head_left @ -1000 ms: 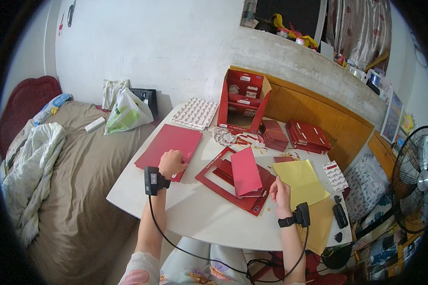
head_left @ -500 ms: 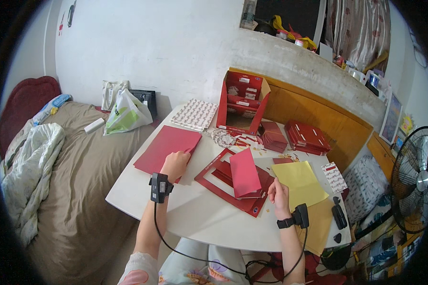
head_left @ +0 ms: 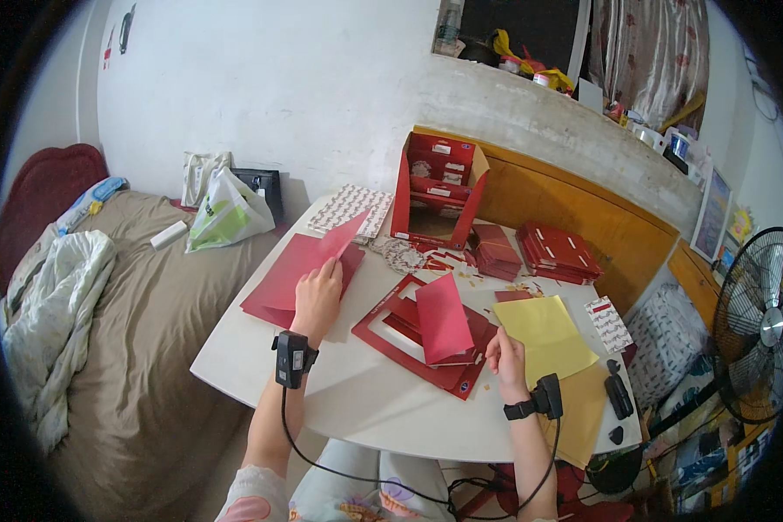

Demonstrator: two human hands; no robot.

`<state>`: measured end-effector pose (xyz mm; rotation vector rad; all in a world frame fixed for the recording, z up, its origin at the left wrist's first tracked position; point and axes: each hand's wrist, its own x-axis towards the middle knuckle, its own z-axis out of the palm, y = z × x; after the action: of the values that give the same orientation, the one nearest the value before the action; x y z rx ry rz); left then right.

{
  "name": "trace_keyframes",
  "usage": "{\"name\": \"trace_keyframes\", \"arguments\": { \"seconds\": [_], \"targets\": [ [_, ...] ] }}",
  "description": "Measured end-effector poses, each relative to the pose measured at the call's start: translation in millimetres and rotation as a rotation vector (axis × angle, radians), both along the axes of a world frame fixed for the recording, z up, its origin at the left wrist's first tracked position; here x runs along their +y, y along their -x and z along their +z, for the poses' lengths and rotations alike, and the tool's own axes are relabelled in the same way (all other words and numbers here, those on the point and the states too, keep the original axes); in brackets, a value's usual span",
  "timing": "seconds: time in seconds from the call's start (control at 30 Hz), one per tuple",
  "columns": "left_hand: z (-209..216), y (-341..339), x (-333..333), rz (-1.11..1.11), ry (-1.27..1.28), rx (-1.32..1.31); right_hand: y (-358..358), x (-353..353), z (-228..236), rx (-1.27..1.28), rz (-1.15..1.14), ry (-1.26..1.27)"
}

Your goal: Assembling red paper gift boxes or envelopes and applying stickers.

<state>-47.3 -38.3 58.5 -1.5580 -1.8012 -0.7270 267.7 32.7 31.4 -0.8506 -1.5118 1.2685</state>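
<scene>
My left hand (head_left: 318, 300) is closed on a red paper sheet (head_left: 346, 237), whose far part is raised at a slant above the stack of red paper (head_left: 270, 280) at the table's left. To the right, my right hand (head_left: 505, 357) is loosely curled, and nothing shows in its fingers. Beside it lies a dark red cardboard frame (head_left: 377, 331) with cut-out openings. On this frame rests a folded-looking pinkish-red paper piece (head_left: 444, 318), partly covering smaller dark red card pieces. Yellow paper sheets (head_left: 544, 334) lie just beyond my right hand.
Along the back of the white table (head_left: 365, 418) are a patterned stack (head_left: 339, 202), a red display box (head_left: 439, 196), red card stacks (head_left: 558, 252) and scraps. Dark objects (head_left: 618, 396) lie near the right edge. A bed (head_left: 148, 331) stands left, a fan (head_left: 761, 326) right.
My left hand has moved up and away over the red stack, lifting the far part of a red sheet. My right hand stays nearly in place. The view has shifted slightly.
</scene>
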Motion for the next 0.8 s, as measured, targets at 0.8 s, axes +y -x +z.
{"name": "trace_keyframes", "arguments": {
  "seconds": [0.8],
  "targets": [
    [-2, -68, 1, -1.088, -0.048, -1.308, 1, 1, -6, 0.519, 0.125, 0.051]
  ]
}}
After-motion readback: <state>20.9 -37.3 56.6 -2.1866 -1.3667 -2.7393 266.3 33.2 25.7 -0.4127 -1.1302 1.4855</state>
